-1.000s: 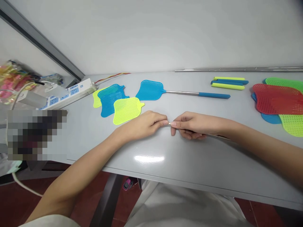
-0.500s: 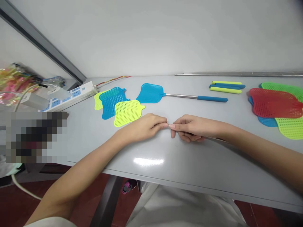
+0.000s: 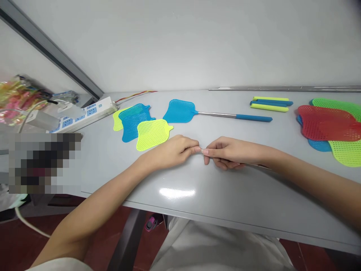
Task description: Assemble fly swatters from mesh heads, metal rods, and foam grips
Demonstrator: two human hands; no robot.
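Note:
Above the table's near half, my left hand [image 3: 180,151] and my right hand [image 3: 224,152] meet almost fingertip to fingertip. Both are closed in a pinch on a thin metal rod [image 3: 202,150]. Only a small silvery bit shows between the fingertips, and a thin length emerges below my right wrist; the right palm hides the rest. A yellow fly swatter head [image 3: 153,134] lies just beyond my left hand. Behind my hands rests a fly swatter with a blue head [image 3: 180,111], a metal shaft and a blue grip [image 3: 254,118].
Blue swatter heads [image 3: 132,126] lie left, with another yellow one partly under them. Blue and yellow grip sleeves [image 3: 270,105] lie at back right, near metal rods [image 3: 282,89] along the wall. Red swatter head [image 3: 327,122] tops a pile at right. A power strip [image 3: 84,116] stands left.
Almost nothing differs. Both hands keep the same pinch on the rod, and the whole view has shifted very slightly.

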